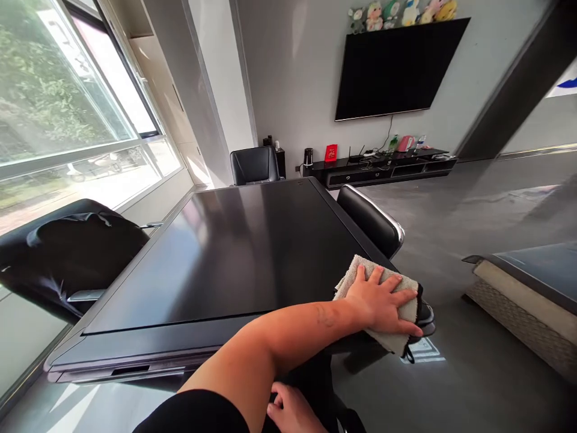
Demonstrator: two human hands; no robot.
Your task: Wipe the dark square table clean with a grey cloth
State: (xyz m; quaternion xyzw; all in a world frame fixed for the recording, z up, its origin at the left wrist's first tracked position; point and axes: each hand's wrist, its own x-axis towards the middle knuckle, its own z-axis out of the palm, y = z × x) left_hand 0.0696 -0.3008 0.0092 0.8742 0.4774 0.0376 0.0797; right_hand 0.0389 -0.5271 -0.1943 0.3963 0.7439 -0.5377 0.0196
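A folded grey-beige cleaning cloth with a dark edge and a small black loop lies over the near right corner of the black table. My left hand presses it down there, fingers spread across the fabric and thumb near the corner's rim. The left arm reaches across my front from the lower left. Low in the picture, by my dark clothing, my right hand has its fingers loosely curled. Nothing shows in it, and the bottom edge cuts part of it off.
Black chairs stand at the table's left, far end and right side. A low cabinet with a kettle and bottles runs below a wall television. On the right is a padded bench-like piece.
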